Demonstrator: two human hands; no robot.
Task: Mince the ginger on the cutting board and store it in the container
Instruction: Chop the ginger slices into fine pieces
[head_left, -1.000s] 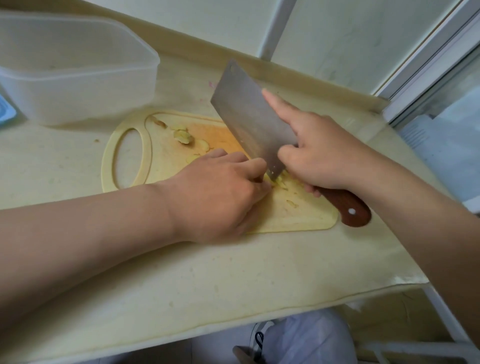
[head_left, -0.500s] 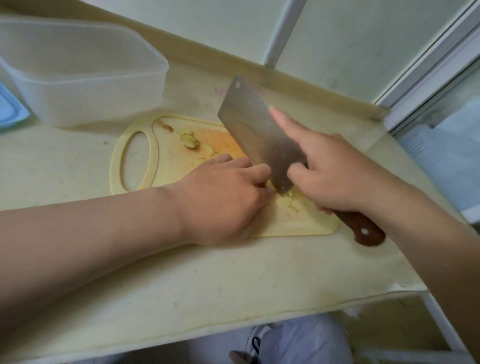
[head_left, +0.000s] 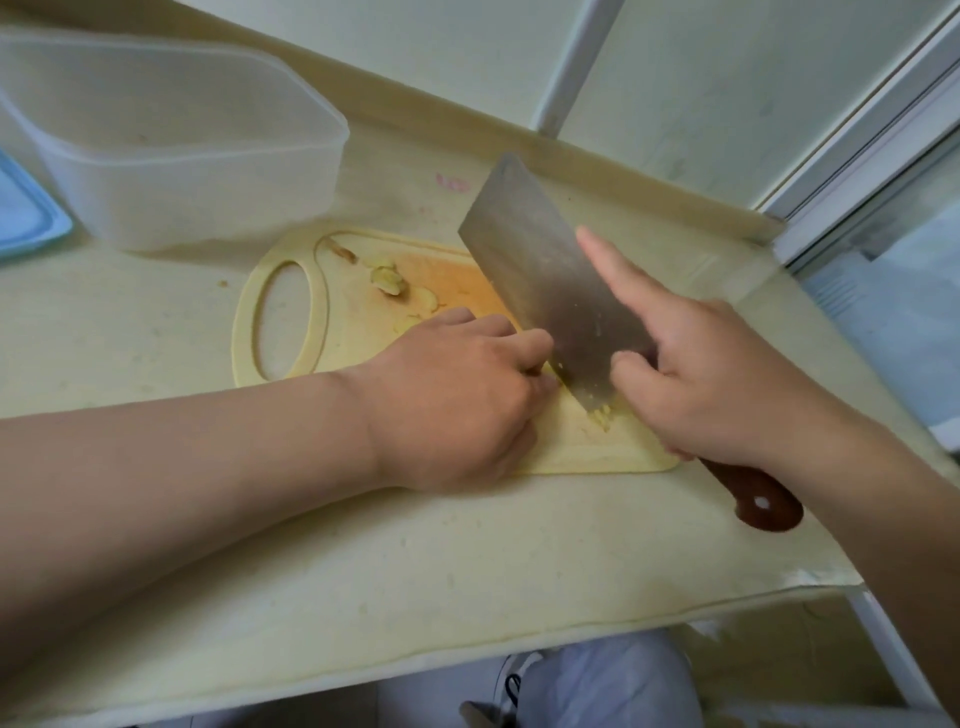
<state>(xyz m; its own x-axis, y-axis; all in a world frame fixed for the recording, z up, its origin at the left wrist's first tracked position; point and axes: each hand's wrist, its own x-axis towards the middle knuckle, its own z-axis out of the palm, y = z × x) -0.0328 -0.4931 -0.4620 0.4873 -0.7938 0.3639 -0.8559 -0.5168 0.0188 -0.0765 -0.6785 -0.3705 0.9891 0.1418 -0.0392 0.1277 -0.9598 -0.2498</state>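
- The cleaver (head_left: 545, 291) blade under the outstretched forefinger of the right hand (head_left: 717, 384) is dull grey metal, brushed and matt.
- Its handle (head_left: 748, 493), sticking out behind that palm, is reddish-brown wood with a slight gloss and a pale metal rivet.
- The cutting board (head_left: 244, 332) beneath the curled fingers of the left hand (head_left: 457, 400) is smooth pale-yellow plastic, stained orange beyond the knuckles.
- The ginger (head_left: 387, 278) past those fingertips looks moist and fibrous.
- The container (head_left: 182, 171) farther beyond them is frosted, translucent plastic.
- The worktop (head_left: 415, 571) is matt cream, faintly scuffed.
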